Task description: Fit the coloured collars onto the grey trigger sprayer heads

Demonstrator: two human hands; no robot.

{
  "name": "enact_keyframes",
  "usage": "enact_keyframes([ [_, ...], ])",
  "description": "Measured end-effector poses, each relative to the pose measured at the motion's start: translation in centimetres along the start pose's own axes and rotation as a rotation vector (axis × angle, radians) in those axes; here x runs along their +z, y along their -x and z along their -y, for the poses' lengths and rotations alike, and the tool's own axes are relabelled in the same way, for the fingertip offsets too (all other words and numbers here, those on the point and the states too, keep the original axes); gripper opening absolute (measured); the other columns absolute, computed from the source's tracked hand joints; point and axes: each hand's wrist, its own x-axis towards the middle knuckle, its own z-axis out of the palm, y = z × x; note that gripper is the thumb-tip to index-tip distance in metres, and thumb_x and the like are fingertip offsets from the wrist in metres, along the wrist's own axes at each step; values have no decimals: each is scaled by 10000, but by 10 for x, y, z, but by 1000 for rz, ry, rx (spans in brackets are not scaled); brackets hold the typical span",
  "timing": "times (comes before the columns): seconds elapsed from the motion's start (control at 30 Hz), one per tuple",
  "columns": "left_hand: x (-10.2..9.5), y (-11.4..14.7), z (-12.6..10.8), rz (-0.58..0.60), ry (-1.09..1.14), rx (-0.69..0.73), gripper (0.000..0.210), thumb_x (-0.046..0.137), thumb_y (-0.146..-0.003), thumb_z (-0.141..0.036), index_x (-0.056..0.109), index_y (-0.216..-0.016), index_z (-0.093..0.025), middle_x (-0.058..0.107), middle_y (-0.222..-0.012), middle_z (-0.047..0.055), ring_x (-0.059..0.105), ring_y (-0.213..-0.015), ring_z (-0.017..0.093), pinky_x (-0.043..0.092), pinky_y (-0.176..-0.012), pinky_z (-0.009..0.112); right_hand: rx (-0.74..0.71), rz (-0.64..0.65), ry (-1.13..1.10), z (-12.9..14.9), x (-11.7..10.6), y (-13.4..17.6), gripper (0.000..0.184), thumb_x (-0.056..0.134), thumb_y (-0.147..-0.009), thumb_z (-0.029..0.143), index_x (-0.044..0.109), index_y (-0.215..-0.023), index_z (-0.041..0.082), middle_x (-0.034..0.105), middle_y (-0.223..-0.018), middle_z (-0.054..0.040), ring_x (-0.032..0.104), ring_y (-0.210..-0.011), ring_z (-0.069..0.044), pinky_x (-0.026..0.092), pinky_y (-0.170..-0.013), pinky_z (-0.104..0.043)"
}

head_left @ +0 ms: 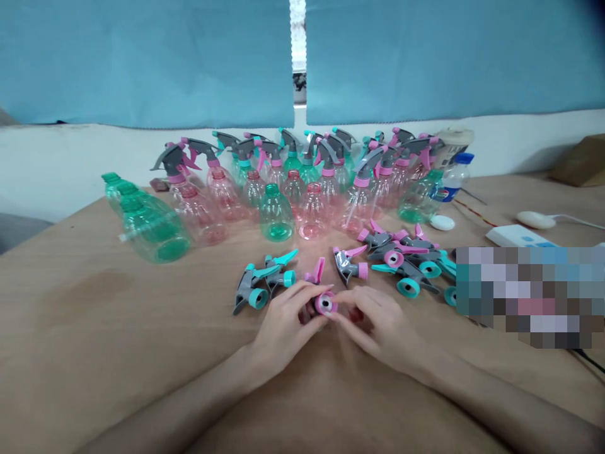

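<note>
My left hand (288, 318) and my right hand (382, 318) meet at the front middle of the table. Between their fingertips is a spray trigger head with a pink collar (326, 303), its round opening turned up towards me. Fingers of both hands pinch the collar's rim; the trigger points away. Left of it lie teal-and-grey trigger heads (250, 290). A pink-and-grey trigger head (347, 265) rests just beyond my right hand, and a pile of mixed trigger heads (409, 287) is to the right. Farther back stand open bottles, among them a green bottle (276, 217) and a pink bottle (312, 214).
Several bottles with sprayers fitted (362, 183) line the back wall. Tilted green bottles (155, 227) are at the left. At the right are a blue-capped drink bottle (456, 180), a white power strip (520, 236), a cardboard box (581, 161) and a pixelated patch.
</note>
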Motion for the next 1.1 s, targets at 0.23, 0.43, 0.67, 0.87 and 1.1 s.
enact_keyframes([
  [0.23,-1,1,0,8,-9,-12,298,652,-824,-262,604,-1114,-218,644,-1014,37,616,-936,190,520,-824,337,23,53,29,-2,2,1,206,542,-901,279,616,-1043,148,625,-662,4,551,-548,-121,425,-559,-245],
  [0.43,-1,1,2,17,4,13,320,649,-826,-225,601,-1142,-217,643,-1034,47,619,-941,193,521,-833,340,66,95,8,1,5,3,282,504,-918,351,595,-1084,143,624,-615,9,532,-493,-113,406,-521,-230],
  [0.67,-1,0,0,42,15,12,331,656,-821,-263,614,-1144,-204,652,-1015,45,619,-929,183,517,-833,316,198,142,-158,-3,4,4,239,508,-913,348,627,-1027,176,510,-529,64,455,-439,-80,365,-469,-187],
  [0.87,0,-1,-1,59,38,39,292,628,-844,-310,622,-1114,-200,651,-982,35,626,-864,163,528,-774,290,204,103,-194,-3,2,4,198,515,-902,336,617,-950,172,442,-509,77,413,-420,-78,346,-444,-193],
  [1.1,-1,-1,-3,91,48,62,242,581,-878,-287,604,-1105,-206,642,-981,35,614,-863,162,519,-767,286,216,150,-226,-3,3,5,176,580,-867,304,576,-1002,191,480,-549,76,454,-458,-81,364,-470,-188],
])
